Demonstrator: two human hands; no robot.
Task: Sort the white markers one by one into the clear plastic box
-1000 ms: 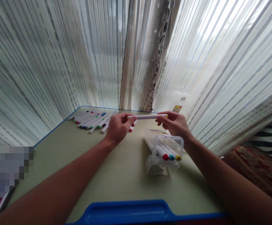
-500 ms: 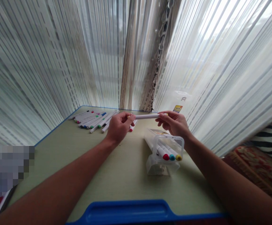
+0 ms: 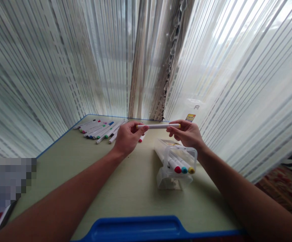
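A white marker (image 3: 158, 126) with yellow ends is held level above the table, stretched between both hands. My left hand (image 3: 128, 136) pinches its left end, fingers closed on it. Around its right end my right hand (image 3: 187, 132) closes thumb and fingers, the yellow tip showing. Below the right hand, a clear plastic case (image 3: 162, 158) lies tilted on the table with several white markers inside; red, teal and yellow caps face me. Behind the left hand lie loose white markers (image 3: 102, 129) with coloured ends. One red-ended marker (image 3: 141, 138) is partly hidden by that hand.
The pale green tabletop (image 3: 110, 188) has a blue rim with a blue tray recess (image 3: 138, 227) at the front. A clear package with a yellow label (image 3: 190, 117) stands behind my right hand. Striped sheer curtains (image 3: 105, 67) hang behind the table.
The fingers have shifted along the marker, so its yellow ends now show more clearly. Both hands stay almost in the same place. The case and loose markers have not moved.
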